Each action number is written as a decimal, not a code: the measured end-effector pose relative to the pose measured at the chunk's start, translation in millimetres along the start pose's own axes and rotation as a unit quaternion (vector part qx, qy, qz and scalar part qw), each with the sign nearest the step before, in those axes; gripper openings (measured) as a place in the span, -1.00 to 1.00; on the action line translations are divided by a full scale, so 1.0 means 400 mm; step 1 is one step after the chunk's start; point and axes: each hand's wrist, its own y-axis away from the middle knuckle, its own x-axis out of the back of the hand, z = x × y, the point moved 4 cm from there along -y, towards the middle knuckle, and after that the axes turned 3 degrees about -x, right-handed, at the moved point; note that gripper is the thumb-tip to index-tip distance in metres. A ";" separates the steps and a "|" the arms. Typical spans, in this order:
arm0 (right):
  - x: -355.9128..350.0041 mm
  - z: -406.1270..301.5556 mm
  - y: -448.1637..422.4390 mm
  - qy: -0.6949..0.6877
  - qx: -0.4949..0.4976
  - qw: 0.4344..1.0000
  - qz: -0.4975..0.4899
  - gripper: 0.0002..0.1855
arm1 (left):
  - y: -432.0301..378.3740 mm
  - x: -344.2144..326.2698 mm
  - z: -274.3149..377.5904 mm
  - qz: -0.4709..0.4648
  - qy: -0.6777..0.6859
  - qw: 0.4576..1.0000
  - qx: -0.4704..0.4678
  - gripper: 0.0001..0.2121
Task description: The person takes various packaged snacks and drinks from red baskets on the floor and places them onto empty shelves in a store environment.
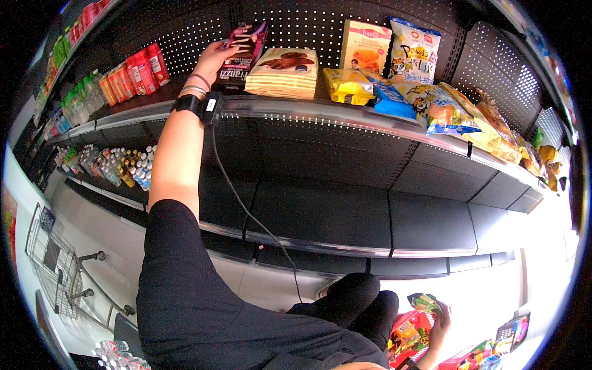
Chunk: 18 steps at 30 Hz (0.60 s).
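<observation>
My left hand [214,59], wearing a black wristband with a cabled device, grips the upper left side of a dark Franzzi snack package [245,55] on the upper shelf. Just right of it stand cream-and-striped cookie packages [283,74] with chocolate cookies pictured on the front. Low on the right, my right hand [441,319] holds a green snack bag [424,303] above a red plastic basket [411,319]. Inside the basket lie several colourful snack packets [407,335]. The right hand's fingers are partly washed out by glare.
Yellow, blue and white snack bags [349,88] and a Franzzi cookie box [365,46] share the upper shelf [296,104]. Red boxes [142,71] and bottles [83,99] sit farther left. A wire shopping cart [55,263] stands on the floor at left.
</observation>
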 end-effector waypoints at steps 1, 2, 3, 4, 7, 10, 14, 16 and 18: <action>-0.003 0.003 -0.001 -0.013 -0.014 1.000 0.000 -0.67 | -0.006 -0.001 0.003 0.008 0.067 0.996 -0.051 -0.60; -0.005 0.004 -0.002 -0.013 -0.014 1.000 -0.001 -0.67 | -0.014 -0.004 -0.008 0.024 0.078 0.995 -0.053 -0.59; -0.008 0.005 -0.003 -0.031 -0.014 0.999 -0.001 -0.68 | -0.028 -0.008 -0.021 0.023 0.078 0.995 -0.054 -0.59; -0.011 0.005 -0.006 -0.051 -0.011 0.999 0.000 -0.69 | -0.045 0.000 -0.028 0.043 0.093 0.992 -0.080 -0.58; -0.008 0.040 -0.011 -0.026 0.014 1.000 0.000 -0.70 | -0.091 0.000 -0.049 0.048 0.101 0.987 -0.117 -0.56; -0.006 0.066 -0.008 -0.021 0.007 1.000 -0.022 -0.67 | -0.123 0.011 -0.072 0.104 0.093 0.982 -0.128 -0.60; -0.005 0.060 -0.006 -0.009 0.002 1.000 -0.024 -0.71 | -0.114 -0.016 -0.094 0.125 0.057 0.979 -0.153 -0.63; -0.017 0.046 -0.005 -0.028 -0.006 0.999 -0.024 -0.71 | -0.119 0.001 -0.075 0.112 -0.030 0.983 -0.143 -0.62; -0.018 0.031 -0.006 -0.038 -0.017 0.999 -0.021 -0.71 | -0.100 -0.017 -0.070 0.030 -0.120 0.987 -0.100 -0.39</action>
